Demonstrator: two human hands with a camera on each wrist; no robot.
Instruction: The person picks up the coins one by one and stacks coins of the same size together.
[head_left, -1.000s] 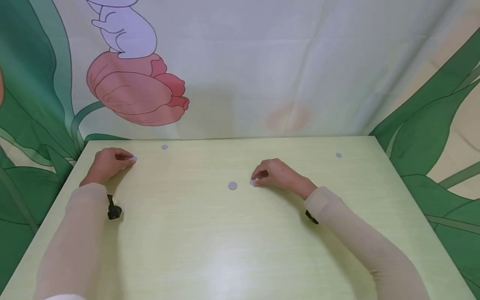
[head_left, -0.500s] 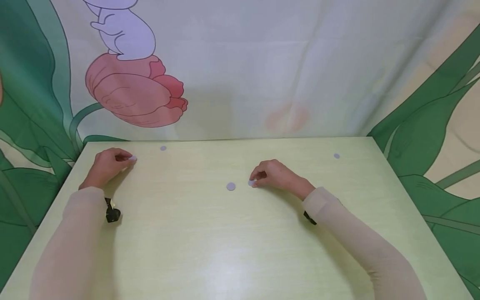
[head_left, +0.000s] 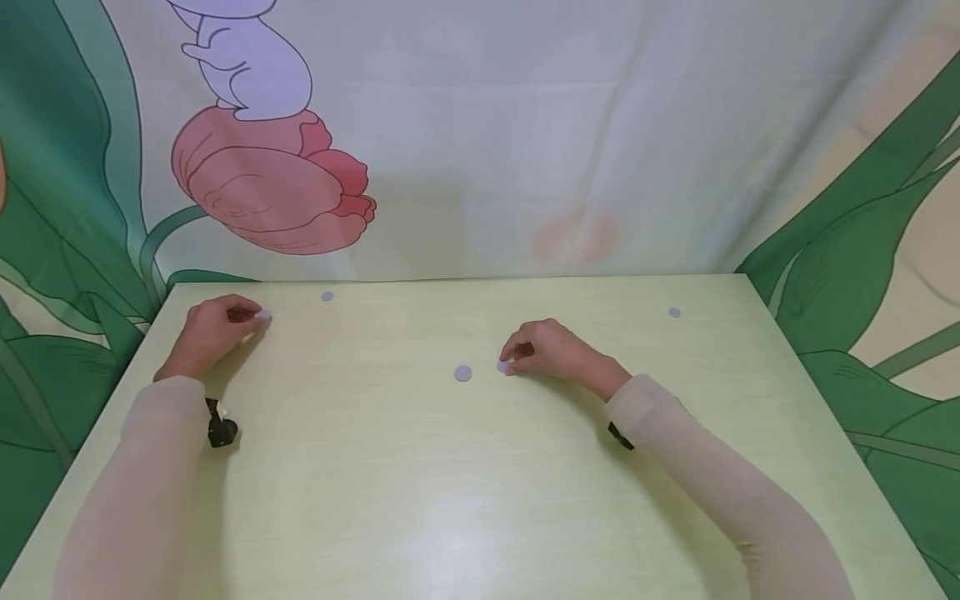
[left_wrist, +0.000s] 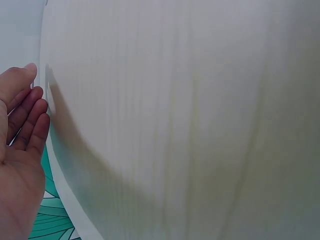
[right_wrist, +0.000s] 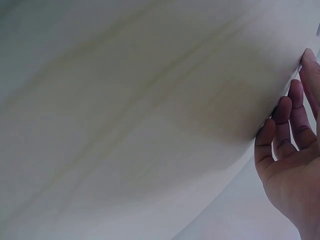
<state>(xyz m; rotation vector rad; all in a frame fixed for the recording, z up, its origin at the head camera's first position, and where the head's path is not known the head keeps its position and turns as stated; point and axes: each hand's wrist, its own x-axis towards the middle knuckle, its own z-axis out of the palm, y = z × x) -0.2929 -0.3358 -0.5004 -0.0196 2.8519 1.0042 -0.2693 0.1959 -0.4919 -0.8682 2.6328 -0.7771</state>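
Observation:
Small grey discs lie on a pale green table (head_left: 420,500). My left hand (head_left: 253,317) rests at the far left, its curled thumb and forefinger pinching one disc (head_left: 263,314) at table level. In the left wrist view the fingertips (left_wrist: 39,105) touch the tabletop. My right hand (head_left: 512,360) rests near the middle and pinches another disc (head_left: 502,366) against the table. A loose disc (head_left: 462,373) lies just left of that hand. The right wrist view shows the fingers (right_wrist: 282,117) curled down onto the wood.
Two more discs lie near the far edge, one at the back left (head_left: 327,296) and one at the back right (head_left: 674,312). A printed flower-and-leaf curtain (head_left: 525,125) hangs right behind the table. Black camera mounts (head_left: 222,430) sit at both wrists.

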